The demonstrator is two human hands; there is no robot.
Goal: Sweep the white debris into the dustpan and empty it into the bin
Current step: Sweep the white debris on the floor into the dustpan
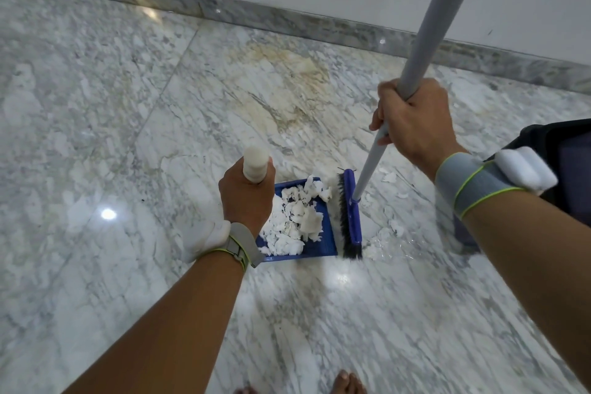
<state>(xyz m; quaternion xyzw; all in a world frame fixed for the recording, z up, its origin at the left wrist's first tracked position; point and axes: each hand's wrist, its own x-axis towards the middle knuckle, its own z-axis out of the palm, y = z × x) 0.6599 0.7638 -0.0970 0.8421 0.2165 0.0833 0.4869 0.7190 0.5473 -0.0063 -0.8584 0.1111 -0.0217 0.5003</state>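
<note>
Your left hand (246, 198) fingers clamp the dustpan (323, 243) handle; your right hand (412, 120) fingers clamp the broom (350, 213) pole. White debris (297, 221) fills the pan; flakes lie right of the bristles on the floor (128, 105).

Marble floor (128, 105) bears dustpan (323, 245), broom (350, 217), debris (388, 176).

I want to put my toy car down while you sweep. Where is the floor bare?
Bare marble lies left of the left hand and dustpan, out to the wall skirting, and also near the bare feet. It is crowded right of the broom head, where white debris is scattered up to the dark bin.
</note>
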